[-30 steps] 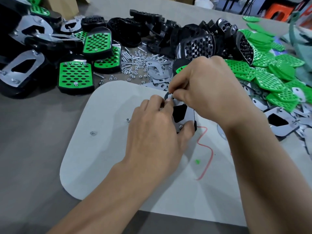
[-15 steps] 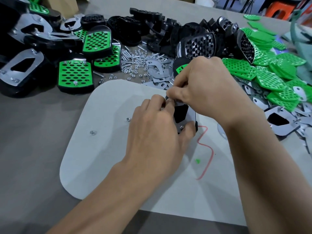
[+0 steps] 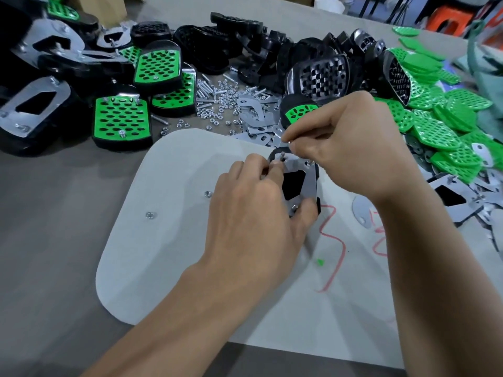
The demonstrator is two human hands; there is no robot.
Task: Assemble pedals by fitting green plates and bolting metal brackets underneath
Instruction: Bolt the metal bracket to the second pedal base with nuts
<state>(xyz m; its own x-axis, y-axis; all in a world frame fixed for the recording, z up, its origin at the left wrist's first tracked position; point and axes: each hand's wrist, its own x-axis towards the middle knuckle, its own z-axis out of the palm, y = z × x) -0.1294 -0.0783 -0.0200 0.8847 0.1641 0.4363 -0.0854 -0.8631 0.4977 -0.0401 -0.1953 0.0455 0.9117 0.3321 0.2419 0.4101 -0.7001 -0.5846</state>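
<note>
From the head camera, the pedal (image 3: 316, 209) being worked on lies upside down on the far middle of a white mat (image 3: 163, 240). A metal bracket (image 3: 310, 183) sits flat on its underside.

The left hand (image 3: 253, 213) grips this pedal. Its thumb is curled against the near end, and its fingers are bent over the far left corner of the bracket.

The right hand (image 3: 345, 148) hovers just above the far end of the pedal, its fingers curled. Thumb and forefinger are pinched together on a small shiny part (image 3: 289, 142), too small to tell whether it is a nut. A short bolt end (image 3: 283, 153) sticks up through the bracket just below that pinch.

On the mat, 2 loose nuts (image 3: 207, 194) lie left of the left hand, well apart from each other. A red scribble (image 3: 336, 240) and a green speck (image 3: 320, 262) mark the mat on the right, near a flat metal tab (image 3: 360, 210).

Beyond the mat, on the grey table (image 3: 40, 240):
- Finished pedals (image 3: 122, 119) with green plates are piled at the left.
- Loose bolts and nuts (image 3: 217, 99) are scattered in the middle, beside a heap of spare brackets (image 3: 255, 115).
- Bare black pedal bodies (image 3: 318, 74) are stacked behind.
- A pile of green plates (image 3: 449, 137) spreads along the right.
</note>
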